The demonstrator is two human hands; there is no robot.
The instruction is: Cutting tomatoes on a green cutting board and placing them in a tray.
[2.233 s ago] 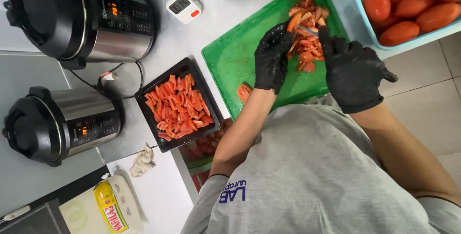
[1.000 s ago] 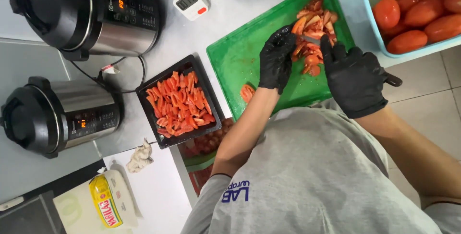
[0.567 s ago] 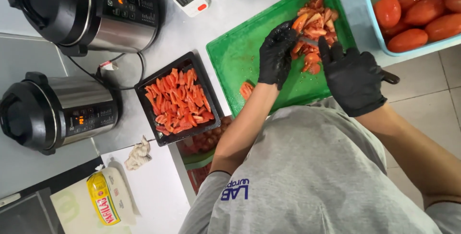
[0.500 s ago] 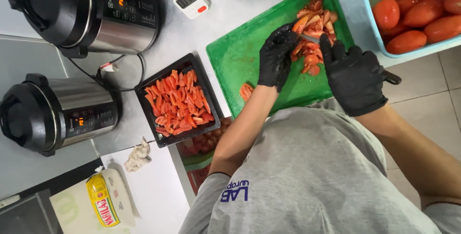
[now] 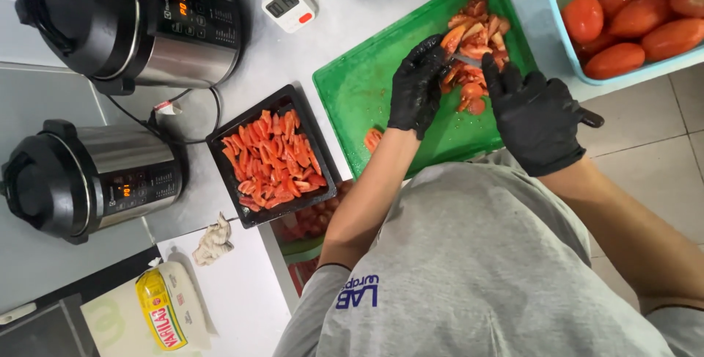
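Black nitrile covers both of my hands, and I place everything here from the green cutting board (image 5: 367,100). Well to its left stand two electric pressure cookers, the larger (image 5: 125,20) above, the smaller (image 5: 81,181) below, probably kept clear of the wet work. Just above the board's left corner sits a small white timer (image 5: 288,6). Touching close on the board's left edge lies a black tray (image 5: 220,144) heaped with tomato slices (image 5: 273,159) — near enough, I judge, for cut pieces to go straight across. Below that tray a crumpled rag (image 5: 213,241) rests on a white surface, with a yellow packet (image 5: 160,318) further down.

On the board itself, my left hand (image 5: 416,86) curls over the cut tomato pieces (image 5: 473,49), fingers bunched together and pressing one piece to steady it. The pile lies right under and just beyond those fingertips, toward the board's far right corner. A lone slice (image 5: 372,139) sits near the board's lower edge. My right hand (image 5: 539,119) closes around a knife handle (image 5: 590,118) — the blade is mostly hidden between the hands. Right of the board, a pale blue tub (image 5: 568,49) holds whole tomatoes (image 5: 645,20), within easy reach.
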